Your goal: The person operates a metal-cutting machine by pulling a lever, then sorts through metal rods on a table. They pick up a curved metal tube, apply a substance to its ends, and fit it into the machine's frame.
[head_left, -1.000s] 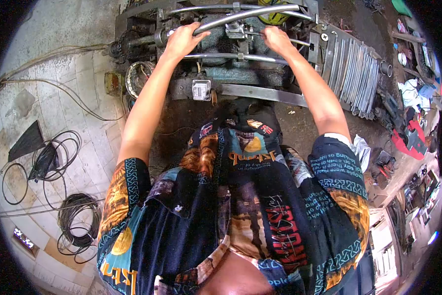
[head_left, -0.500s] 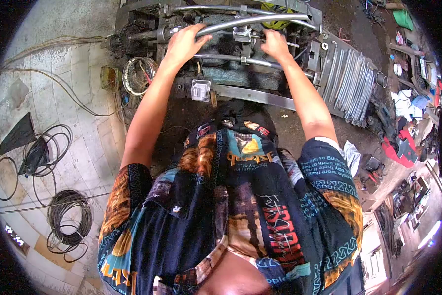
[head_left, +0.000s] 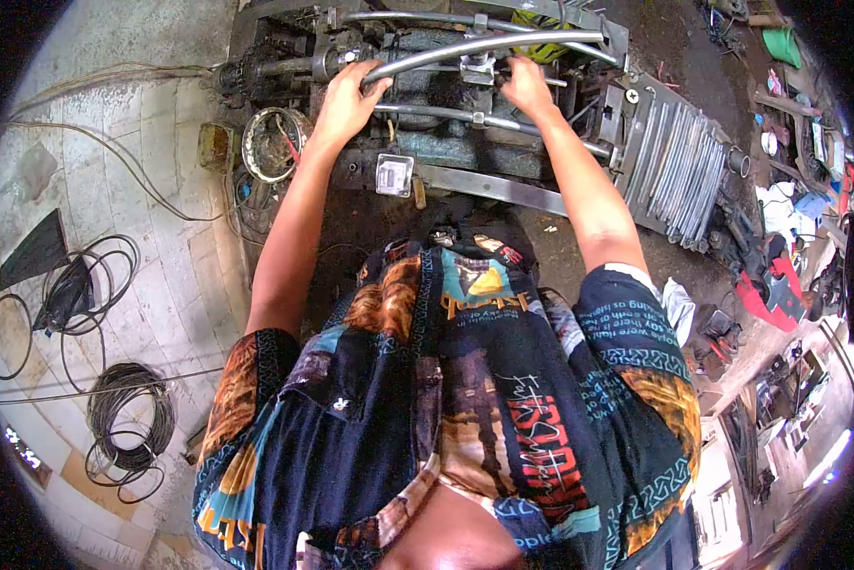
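Observation:
A curved shiny metal tube (head_left: 484, 46) lies across a greasy bending machine (head_left: 446, 104) at the top of the head view. My left hand (head_left: 348, 95) is wrapped around the tube's left end. My right hand (head_left: 525, 84) grips the machine's thin lever rod beside the central clamp (head_left: 477, 66), under the tube. Both arms are stretched forward over my patterned shirt.
A stack of straight metal tubes (head_left: 679, 161) leans at the machine's right. Coiled cables (head_left: 127, 423) and black wires (head_left: 75, 294) lie on the tiled floor at left. A round tin (head_left: 275, 142) sits beside the machine. Cluttered tools and rags (head_left: 778, 256) fill the right.
My left hand has slid slightly along the tube's left end; the view has shifted a little. Both hands stay on the machine.

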